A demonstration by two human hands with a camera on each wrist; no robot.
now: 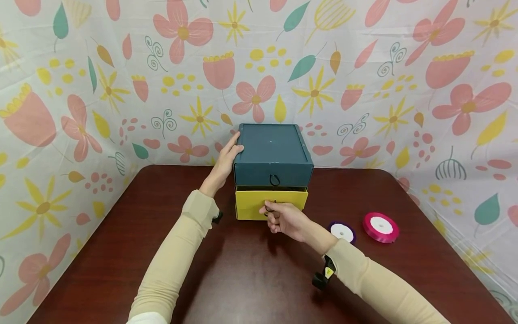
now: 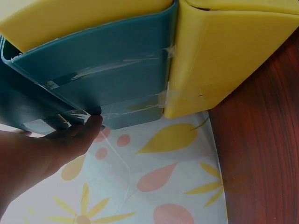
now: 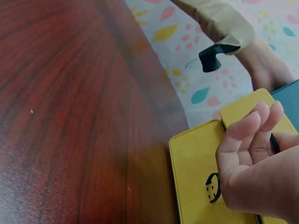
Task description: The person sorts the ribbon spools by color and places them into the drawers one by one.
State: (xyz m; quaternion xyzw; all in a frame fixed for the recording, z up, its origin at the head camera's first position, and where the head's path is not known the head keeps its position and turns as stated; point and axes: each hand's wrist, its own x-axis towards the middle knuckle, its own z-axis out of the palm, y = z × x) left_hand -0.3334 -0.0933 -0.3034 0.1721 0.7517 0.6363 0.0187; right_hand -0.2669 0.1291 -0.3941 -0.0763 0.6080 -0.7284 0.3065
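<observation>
A small drawer cabinet stands at the table's back, its teal top (image 1: 270,143) above a teal drawer front (image 1: 259,174) with a black loop. Below, a yellow drawer front (image 1: 251,204) sticks out slightly, a dark gap along its upper edge. My right hand (image 1: 286,220) pinches a black loop handle (image 3: 274,143) on that yellow front. In the right wrist view, another yellow front (image 3: 194,163) with its own loop lies beneath. My left hand (image 1: 225,164) rests on the cabinet's left side, fingers fairly straight. The left wrist view shows its fingers against the taped teal side (image 2: 126,70).
To the right of the cabinet, a pink ribbon spool (image 1: 381,227) lies flat on the dark red-brown table (image 1: 251,274). A purple ribbon spool (image 1: 342,231) is partly hidden behind my right forearm. A flowered cloth (image 1: 348,58) hangs behind and beside the table.
</observation>
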